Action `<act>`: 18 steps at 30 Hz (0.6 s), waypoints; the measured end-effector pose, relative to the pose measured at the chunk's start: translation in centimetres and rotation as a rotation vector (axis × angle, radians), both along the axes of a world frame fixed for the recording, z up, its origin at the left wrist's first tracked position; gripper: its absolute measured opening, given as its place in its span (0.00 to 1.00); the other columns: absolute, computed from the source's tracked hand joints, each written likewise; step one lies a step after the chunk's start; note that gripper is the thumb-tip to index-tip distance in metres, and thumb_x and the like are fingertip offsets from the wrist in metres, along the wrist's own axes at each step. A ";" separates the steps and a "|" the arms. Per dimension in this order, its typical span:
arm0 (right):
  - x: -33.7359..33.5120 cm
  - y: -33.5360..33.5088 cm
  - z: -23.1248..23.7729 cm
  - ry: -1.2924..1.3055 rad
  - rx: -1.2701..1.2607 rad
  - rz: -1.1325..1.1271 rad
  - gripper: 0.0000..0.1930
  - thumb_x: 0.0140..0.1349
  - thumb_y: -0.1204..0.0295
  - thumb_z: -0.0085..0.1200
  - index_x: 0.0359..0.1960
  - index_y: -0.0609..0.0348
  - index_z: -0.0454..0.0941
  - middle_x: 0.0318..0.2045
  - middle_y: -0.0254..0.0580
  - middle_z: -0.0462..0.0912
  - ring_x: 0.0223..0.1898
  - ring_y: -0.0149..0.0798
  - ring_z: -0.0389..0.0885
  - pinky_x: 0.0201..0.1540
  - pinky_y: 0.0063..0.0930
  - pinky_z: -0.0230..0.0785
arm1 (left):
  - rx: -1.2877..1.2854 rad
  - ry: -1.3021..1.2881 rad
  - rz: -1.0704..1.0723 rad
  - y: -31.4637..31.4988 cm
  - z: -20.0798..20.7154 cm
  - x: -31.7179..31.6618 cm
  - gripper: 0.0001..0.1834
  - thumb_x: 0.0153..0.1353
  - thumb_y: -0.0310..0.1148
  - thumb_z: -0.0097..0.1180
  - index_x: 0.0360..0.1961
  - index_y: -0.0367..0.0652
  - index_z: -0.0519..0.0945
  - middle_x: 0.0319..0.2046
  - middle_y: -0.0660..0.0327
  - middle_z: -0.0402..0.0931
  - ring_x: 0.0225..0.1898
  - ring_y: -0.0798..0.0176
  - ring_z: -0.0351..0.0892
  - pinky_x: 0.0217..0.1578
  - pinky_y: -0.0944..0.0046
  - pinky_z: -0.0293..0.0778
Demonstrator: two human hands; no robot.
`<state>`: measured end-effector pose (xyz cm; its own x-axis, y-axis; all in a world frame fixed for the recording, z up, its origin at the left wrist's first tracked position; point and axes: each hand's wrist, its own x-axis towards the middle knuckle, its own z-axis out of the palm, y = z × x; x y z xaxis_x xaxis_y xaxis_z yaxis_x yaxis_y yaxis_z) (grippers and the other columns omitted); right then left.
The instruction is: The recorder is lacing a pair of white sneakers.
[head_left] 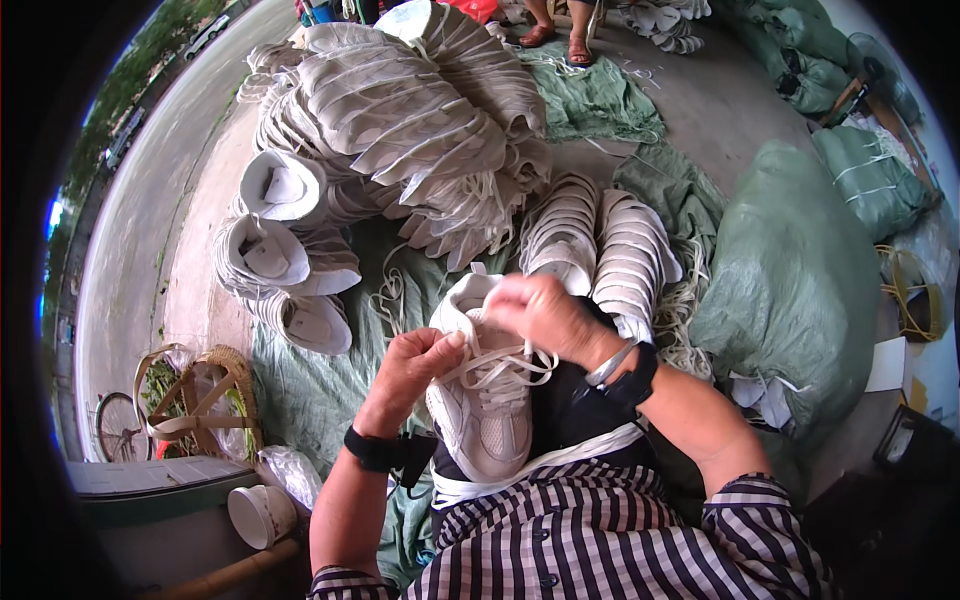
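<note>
A white and pale-grey shoe upper (pixel 497 435) rests on my lap, its toe end toward me and its collar away. A flat white shoelace (pixel 500 365) crosses its front and bulges in a loose loop on the right. At the upper's left edge, my left hand (pixel 415 365) is closed, thumb and fingers pinching the eyelet edge. My right hand (pixel 548 312) hangs over the tongue and collar with its fingers curled together. Blur smears those fingertips, and whatever they grip is hidden. White laces (pixel 590 455) also lie across my waist.
Beyond my knees rises a big heap of stacked shoe uppers (pixel 400 110). Nearer stacks of uppers (pixel 635 255) stand right of centre, beside a bundle of loose laces (pixel 685 310). A bulging green sack (pixel 790 290) is at right. A wicker basket (pixel 225 400) and white cup (pixel 262 515) are at left. Another person's feet (pixel 560 42) show far off.
</note>
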<state>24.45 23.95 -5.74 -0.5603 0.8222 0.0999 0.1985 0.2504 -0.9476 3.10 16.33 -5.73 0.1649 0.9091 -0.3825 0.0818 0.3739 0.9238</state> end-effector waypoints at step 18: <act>-2.0 -2.3 -0.3 -0.169 0.148 -0.029 0.04 0.48 0.74 0.56 0.27 0.58 0.80 0.19 0.41 0.80 0.21 0.37 0.80 0.28 0.26 0.71 | 0.035 0.084 0.079 -0.6 0.1 1.2 0.20 0.63 0.47 0.52 0.28 0.38 0.77 0.21 0.71 0.70 0.23 0.77 0.66 0.24 0.75 0.61</act>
<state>22.48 21.62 -6.00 -0.5559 0.8214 0.1274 0.3602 0.3761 -0.8537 4.35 15.72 -5.68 0.0611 0.9309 -0.3601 0.1315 0.3501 0.9274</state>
